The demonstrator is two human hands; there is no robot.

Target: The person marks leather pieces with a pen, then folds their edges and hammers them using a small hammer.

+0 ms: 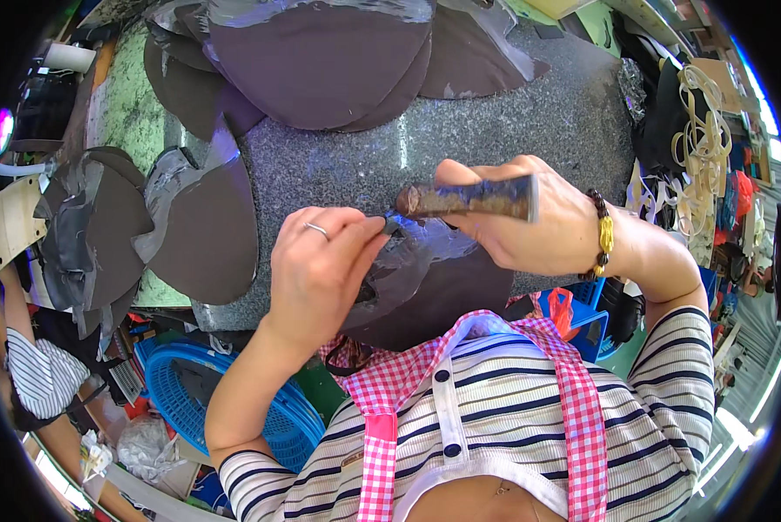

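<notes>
My right hand [551, 239] is closed round a hammer [473, 198]. Its worn, rusty head lies sideways above the work, the rounded end toward my left fingertips; the handle is hidden. With finger and thumb pinched, my left hand [316, 261] holds the edge of a dark brown curved piece [460, 291] of sheet material. A shiny grey film covers that piece's upper part, and its near end reaches the table edge by my apron. Both hands work close together over the speckled grey tabletop [321, 170].
Similar dark pieces lie stacked at the far side [321, 65], with others at the left [203, 230]. Blue plastic baskets [177, 370] stand below left, and a blue stool [590, 326] below right. Pale strips [699, 130] hang at the right. Another person's striped sleeve [46, 374] shows far left.
</notes>
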